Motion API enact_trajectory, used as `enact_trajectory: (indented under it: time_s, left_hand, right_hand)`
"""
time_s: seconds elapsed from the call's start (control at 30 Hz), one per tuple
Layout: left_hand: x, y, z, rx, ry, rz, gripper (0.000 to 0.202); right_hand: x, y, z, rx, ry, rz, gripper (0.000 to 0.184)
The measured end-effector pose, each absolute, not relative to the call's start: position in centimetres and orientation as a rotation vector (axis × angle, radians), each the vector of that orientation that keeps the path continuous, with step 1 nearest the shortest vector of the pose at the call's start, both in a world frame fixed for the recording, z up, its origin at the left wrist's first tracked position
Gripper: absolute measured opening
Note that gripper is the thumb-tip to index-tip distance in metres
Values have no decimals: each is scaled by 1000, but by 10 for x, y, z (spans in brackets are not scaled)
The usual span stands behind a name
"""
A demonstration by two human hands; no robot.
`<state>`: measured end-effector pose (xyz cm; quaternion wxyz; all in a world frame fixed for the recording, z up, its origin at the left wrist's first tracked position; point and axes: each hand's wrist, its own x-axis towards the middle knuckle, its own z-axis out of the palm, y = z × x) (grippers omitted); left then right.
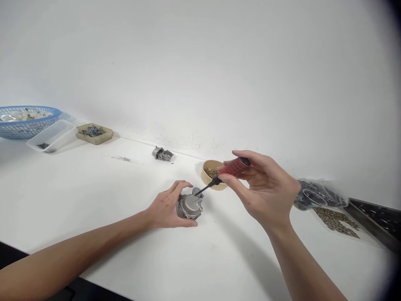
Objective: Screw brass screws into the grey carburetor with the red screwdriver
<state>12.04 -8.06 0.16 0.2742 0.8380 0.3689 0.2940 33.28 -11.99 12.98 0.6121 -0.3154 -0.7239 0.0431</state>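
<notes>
My left hand [167,205] is wrapped round a small grey metal carburetor body [190,206] that rests on the white table [94,196]. My right hand [266,188] grips a screwdriver with a red handle [233,167]. Its dark shaft slants down to the left, and the tip touches the top of the metal part. Just behind the screwdriver stands a round tan bowl [209,177] filled with small brass-coloured screws.
Another grey metal part [162,154] lies near the wall. At the far left stand a blue basket [26,121], a clear tray [52,136] and a tan tray of parts [94,133]. Bags of small parts [326,200] and a dark tray [379,219] sit at the right.
</notes>
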Motion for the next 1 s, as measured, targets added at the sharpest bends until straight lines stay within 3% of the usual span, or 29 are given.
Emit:
enact_trajectory:
  time_s: [0.17,0.37,0.47,0.73,1.0]
  left_hand:
    - [121,-81,7,2119,960,691,100]
    - [123,-81,1,2023,953,770,68]
    - [123,-81,0,2127,925,796,58]
    - [120,-77,3,2361,838,862,50]
    - [113,-76,7,2529,833,845,55]
  right_hand:
    - [326,-121,127,-750,-1629,199,36]
    - [337,-126,137,-932,-1483,100,35]
    - [350,-132,137,-992,-1378,235,36]
    - [396,-140,52,-1043,-1016,1009,30]
    - [406,-141,19,-1213,-875,1152,32]
